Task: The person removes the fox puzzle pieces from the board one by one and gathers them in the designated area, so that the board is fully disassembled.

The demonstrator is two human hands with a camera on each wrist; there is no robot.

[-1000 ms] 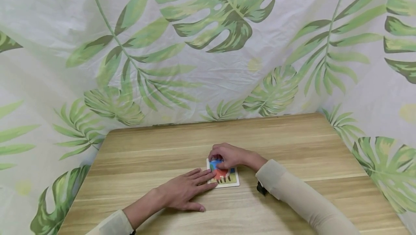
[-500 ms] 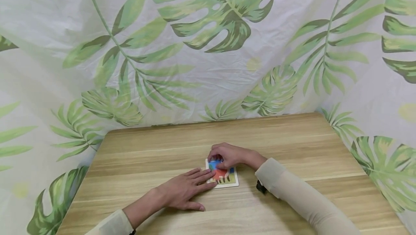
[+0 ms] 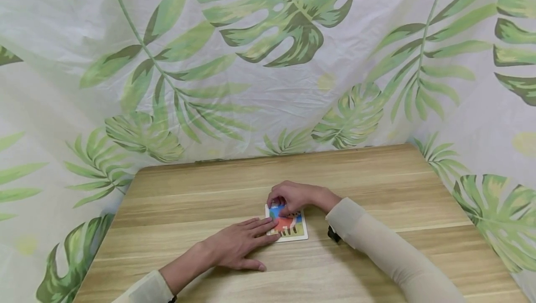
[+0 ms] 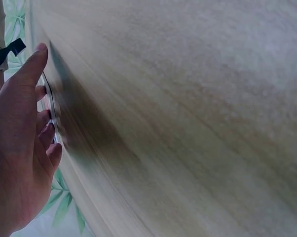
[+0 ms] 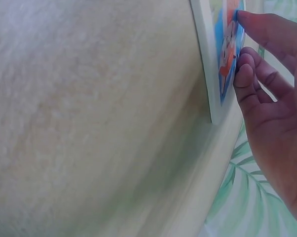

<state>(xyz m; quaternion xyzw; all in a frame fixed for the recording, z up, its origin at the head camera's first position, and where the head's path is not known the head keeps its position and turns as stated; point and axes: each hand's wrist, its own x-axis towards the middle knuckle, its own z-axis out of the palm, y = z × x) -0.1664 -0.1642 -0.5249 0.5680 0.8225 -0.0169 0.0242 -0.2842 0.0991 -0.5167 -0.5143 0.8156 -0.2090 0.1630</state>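
The right hand [image 3: 293, 196] had shifted slightly toward the far edge since half a second earlier, and a dark-spotted patch of the picture now showed below it; the left hand [image 3: 240, 243] had scarcely moved.

The small picture board [image 3: 291, 227] lay flat on the table [image 3: 201, 191], its white rim around a bright print of red, blue and sandy yellow with dark bars along the near side. As far as it could be seen, the picture looked mostly filled in, so the work seemed well along — though the hands hid the far left part, and whether a gap or a loose piece remained there could not be told. No part was seen lifted clear of the board.

The right hand bent over the far side, its thumb [image 5: 267, 30] and curled fingers [image 5: 247, 79] touching the print a narrow space apart; whether they pinched a piece was unclear. The left hand held nothing — it lay spread, straight fingers resting on the left side of the board, perhaps to steady it. Pale sleeves [image 3: 389, 245] covered both forearms, and leaf-printed cloth [image 3: 284, 107] hung behind the table.
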